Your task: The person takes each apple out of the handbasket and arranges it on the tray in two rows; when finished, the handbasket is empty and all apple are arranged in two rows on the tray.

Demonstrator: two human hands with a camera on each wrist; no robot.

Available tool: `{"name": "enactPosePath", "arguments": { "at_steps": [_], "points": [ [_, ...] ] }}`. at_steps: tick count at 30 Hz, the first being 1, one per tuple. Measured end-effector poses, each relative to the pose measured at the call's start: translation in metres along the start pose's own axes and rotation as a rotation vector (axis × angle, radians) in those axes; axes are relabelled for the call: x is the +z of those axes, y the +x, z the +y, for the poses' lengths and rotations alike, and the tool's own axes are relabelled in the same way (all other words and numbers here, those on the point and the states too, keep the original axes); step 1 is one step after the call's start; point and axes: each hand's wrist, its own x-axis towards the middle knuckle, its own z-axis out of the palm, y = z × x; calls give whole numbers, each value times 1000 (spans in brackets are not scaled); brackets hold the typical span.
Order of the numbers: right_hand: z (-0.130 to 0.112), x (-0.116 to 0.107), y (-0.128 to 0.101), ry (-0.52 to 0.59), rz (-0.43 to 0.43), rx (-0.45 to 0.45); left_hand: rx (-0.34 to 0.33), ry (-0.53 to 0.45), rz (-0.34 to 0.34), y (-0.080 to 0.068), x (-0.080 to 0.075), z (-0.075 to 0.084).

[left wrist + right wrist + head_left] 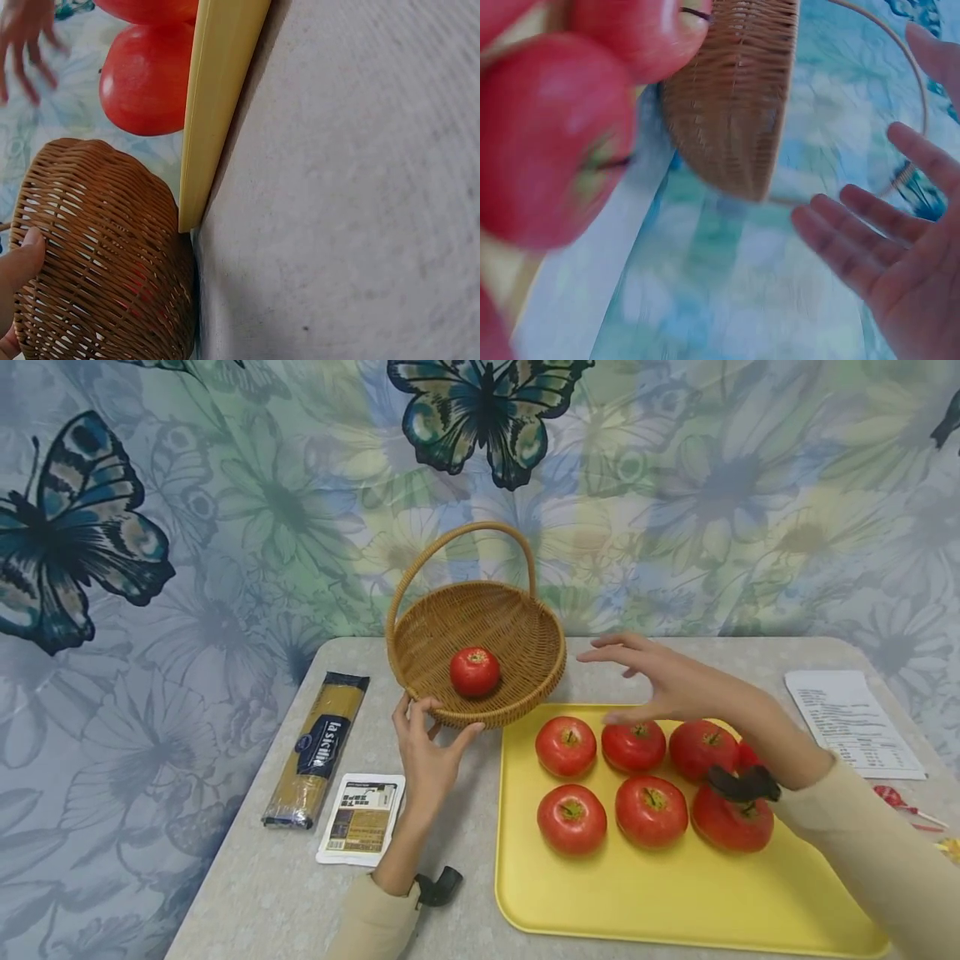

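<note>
Head view: your left hand (426, 752) grips the near rim of the wicker basket (517, 635), thumb and fingers curled round the weave, and the basket tips up toward you on the table (247, 877). One tomato (475, 672) lies inside, near the basket's middle. Your right hand (663, 681) hovers just right of the basket, w/ fingers straight and spread, holding nothing, palm down over the far row of tomatoes. The yellow tray (675, 893) sits right of the basket & nearer you, its far left corner almost under the basket's rim; six whole tomatoes show on it in two rows, plus a sliver of another behind your wrist. Left of the basket lies a spaghetti packet (315, 747), w/ a small white packet (362, 818) beside it, nearer you. Well right of the basket, past the tray, lies a printed sheet (851, 718). Left wrist view: your thumb (19, 262) presses the basket's (105, 247) outer weave; the tray's edge (217, 97) touches the basket's side, and red shows through the weave. A tomato (142, 79) sits beyond that edge. Right wrist view, blurred: your fingers (870, 240) are wide apart & bare, just beside the basket (735, 97), not touching; tray tomatoes (551, 135) fill the left.
</note>
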Motion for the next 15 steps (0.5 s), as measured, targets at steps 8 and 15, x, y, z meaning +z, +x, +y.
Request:
{"name": "enactPosePath", "arguments": {
  "at_steps": [8,15],
  "points": [
    [2,31,118,34,-12,-47,5,4,-1,1,-3,-1],
    [8,68,181,79,-194,40,21,0,-4,1,-1,-1]
  ]
}}
